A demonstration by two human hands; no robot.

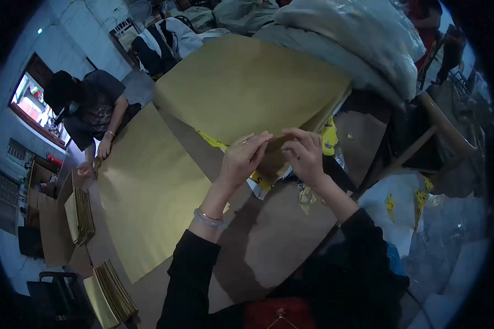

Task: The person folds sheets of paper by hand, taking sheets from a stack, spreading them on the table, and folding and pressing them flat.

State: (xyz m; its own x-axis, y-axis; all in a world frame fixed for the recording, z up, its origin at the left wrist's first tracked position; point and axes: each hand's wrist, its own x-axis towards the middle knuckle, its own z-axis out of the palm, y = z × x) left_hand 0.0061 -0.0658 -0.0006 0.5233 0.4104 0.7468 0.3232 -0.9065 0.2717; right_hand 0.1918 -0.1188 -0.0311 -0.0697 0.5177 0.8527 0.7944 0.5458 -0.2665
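Note:
Both hands are at the near corner of a stack of large gold sheets (pixel 247 82). My left hand (pixel 243 159) has its fingers pressed together at the stack's edge; whether paper is pinched between them is hidden. To its right, my right hand (pixel 306 159) is raised with curved fingers apart and nothing visible in them. Below the hands, yellow-and-white printed wrapping (pixel 262 185) shows under the stack. A single large gold sheet (pixel 148 192) lies flat on the brown table (pixel 280 230), left of my left forearm.
Across the table at left, a masked person (pixel 96 104) bends over the gold sheet's far edge. Folded gold bundles (pixel 110 293) stand at the left table edge. Large plastic-wrapped sacks (pixel 357 38) are piled behind; clear plastic (pixel 450 230) and a wooden frame (pixel 450 123) are at right.

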